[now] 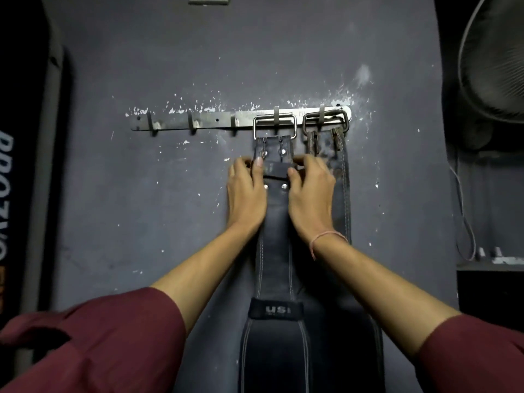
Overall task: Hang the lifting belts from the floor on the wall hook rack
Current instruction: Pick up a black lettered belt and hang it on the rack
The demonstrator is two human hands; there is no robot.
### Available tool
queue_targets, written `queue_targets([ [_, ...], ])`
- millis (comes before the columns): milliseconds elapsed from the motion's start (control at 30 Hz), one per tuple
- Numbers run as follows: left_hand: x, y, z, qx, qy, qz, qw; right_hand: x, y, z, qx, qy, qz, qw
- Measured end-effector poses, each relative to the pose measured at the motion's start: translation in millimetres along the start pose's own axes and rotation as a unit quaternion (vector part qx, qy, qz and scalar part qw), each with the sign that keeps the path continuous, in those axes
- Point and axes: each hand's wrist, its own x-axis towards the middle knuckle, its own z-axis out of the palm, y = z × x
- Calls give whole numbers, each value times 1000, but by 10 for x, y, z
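Far left: a dark padded bag (17,165) with white lettering stands against the grey wall.

Wall hook rack (198,123): a metal bar with five hooks. The three left hooks (193,126) carry nothing.

Left hand (246,191): grasps the left edge of the black lifting belt (276,251) just below its buckle. The fingers curl round the edge and the thumb lies on the front face.

Black lifting belt: it hangs flat against the wall, with a "USI" label lower down. Its steel buckle (275,126) is looped over the fourth hook. The keeper loop (276,168) sits between the two hands.

Right hand (310,191): grasps the opposite edge at the same height, fingers curled round it, thumb tip against the keeper loop.

Second belt (344,194): it hangs from the fifth hook by its own buckle, just beside the black belt and partly behind it.

Far right: a fan (493,66), with a cable below it.

Step in hand (judgement): seating and straightening the black belt on its hook.

Next move (judgement): confirm that the buckle frame bears fully on the hook, then let go with both hands together. The floor is out of view, so the number of belts left cannot be told.
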Motion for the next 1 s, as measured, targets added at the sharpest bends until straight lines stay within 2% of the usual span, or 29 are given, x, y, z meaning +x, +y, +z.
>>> queue_targets([
  [133,-504,-127,-229,18,-28,-29,999,-489,-68,-99,8,-60,44,997],
  [367,-1384,-234,-967,10,-105,-81,991,-1506,-429,-341,-102,-123,117,980],
  [567,-2283,-258,-1590,-36,-126,-154,979,-2510,-830,-635,-52,-202,198,958],
  [767,-3700,-369,-2164,-48,-124,-289,948,-3849,-1132,-865,15,-298,313,902],
  [1000,-5565,-843,-2721,37,-152,-434,887,-5721,-1034,-1184,63,-384,460,798],
])
